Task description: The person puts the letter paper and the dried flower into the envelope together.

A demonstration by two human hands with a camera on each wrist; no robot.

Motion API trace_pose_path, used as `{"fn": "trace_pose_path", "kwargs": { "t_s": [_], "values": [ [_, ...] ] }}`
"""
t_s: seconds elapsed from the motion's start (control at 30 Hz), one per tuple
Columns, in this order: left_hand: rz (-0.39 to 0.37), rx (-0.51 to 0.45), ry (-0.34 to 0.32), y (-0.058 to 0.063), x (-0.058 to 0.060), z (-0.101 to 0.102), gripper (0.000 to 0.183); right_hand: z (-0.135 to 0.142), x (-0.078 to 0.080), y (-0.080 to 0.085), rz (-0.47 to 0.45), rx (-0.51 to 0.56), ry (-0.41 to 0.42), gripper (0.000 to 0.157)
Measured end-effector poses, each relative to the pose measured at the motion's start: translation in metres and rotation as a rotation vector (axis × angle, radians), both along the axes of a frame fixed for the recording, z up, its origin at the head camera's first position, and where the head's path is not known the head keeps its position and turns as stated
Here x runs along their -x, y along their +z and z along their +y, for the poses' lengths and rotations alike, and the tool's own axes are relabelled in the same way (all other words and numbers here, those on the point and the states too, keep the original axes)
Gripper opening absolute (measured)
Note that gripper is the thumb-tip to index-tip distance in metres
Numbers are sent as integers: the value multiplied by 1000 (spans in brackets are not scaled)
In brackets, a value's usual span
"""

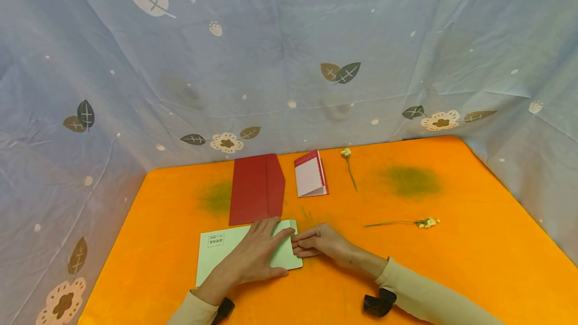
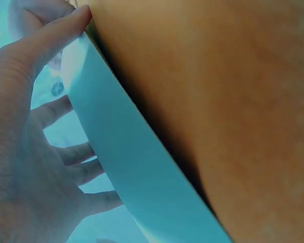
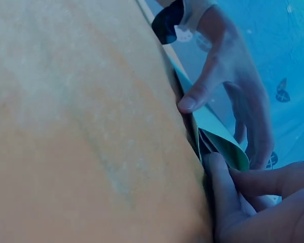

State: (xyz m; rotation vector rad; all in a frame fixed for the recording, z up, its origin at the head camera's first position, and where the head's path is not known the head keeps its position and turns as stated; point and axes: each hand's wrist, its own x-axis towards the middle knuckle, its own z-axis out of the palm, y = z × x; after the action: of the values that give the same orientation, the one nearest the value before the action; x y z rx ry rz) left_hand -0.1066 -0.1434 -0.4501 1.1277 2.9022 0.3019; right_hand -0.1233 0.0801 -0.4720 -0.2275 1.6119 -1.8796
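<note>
A pale green envelope with a small printed box lies at the front of the orange table. Across its right half rests my left hand, fingers spread toward the far edge and thumb by the near edge. The envelope's right end gapes a little in the right wrist view, and dark layers show inside. At that end my right hand pinches with thumb and fingers close together. Its fingertips are partly hidden, so I cannot tell which layer lies between them.
A red envelope lies just behind the green one. Right of it a folded red and white card stands partly open. Two small yellow flower stems, one near the back and one at the right, lie on the table.
</note>
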Motion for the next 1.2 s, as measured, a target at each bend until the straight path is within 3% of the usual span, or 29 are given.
{"fn": "trace_pose_path", "kwargs": {
  "t_s": [0.33,0.73,0.93,1.2],
  "values": [
    [3,0,-6,0,0,2,84,-2,0,0,-71,53,98,37],
    [-36,16,25,3,-1,3,83,44,7,1,92,45,208,39],
    [-37,21,22,2,-1,2,83,82,17,13,187,-53,168,39],
    [-37,13,14,1,-1,1,83,143,24,30,320,-292,58,41]
  ]
}}
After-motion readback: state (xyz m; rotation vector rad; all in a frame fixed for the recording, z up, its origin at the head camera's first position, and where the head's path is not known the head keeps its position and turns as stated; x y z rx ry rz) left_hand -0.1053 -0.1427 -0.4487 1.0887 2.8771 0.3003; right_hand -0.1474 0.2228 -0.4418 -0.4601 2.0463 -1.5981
